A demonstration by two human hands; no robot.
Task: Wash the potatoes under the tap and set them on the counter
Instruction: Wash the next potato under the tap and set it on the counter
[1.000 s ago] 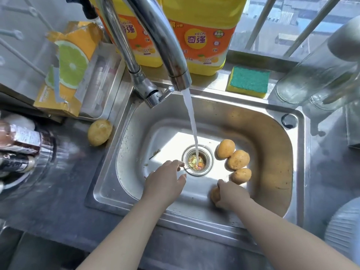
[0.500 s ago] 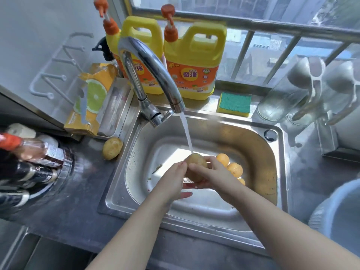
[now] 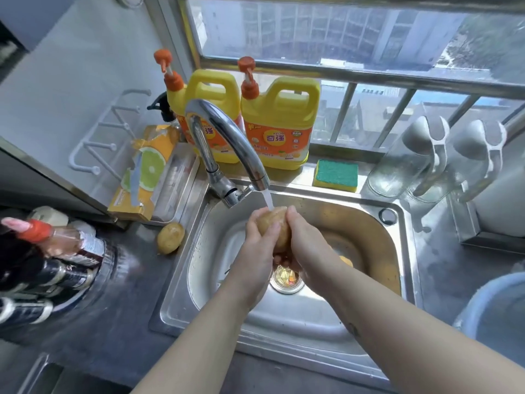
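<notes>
The held potato (image 3: 274, 226) is up between both hands, right under the stream (image 3: 268, 201) falling from the tap (image 3: 227, 132). It is lifted clear of the sink (image 3: 409, 251) floor, so the water strikes its upper end and runs down the skin instead of pooling around it. The left hand (image 3: 254, 248) cups the near left side, its fingers (image 3: 252, 221) curled over the top and the thumb laid across the front. The right hand (image 3: 308, 245) wraps the opposite flank, its fingers (image 3: 292, 217) pressed together along the skin. A two-sided grip like this probably lets the palms rub dirt off while a wet, slippery potato stays trapped. The hands work above the drain (image 3: 287, 280), so the dirty run-off goes straight down. A second potato (image 3: 170, 238) lies on the dark bench (image 3: 127, 308), just beside the sink's left rim. It looks like the finished one, parked out of the splash, which suggests the held one belongs next to it. A third potato (image 3: 346, 261) shows only as a sliver in the basin behind the right wrist, apparently awaiting its turn. The arms hide whether more lie beside it.
</notes>
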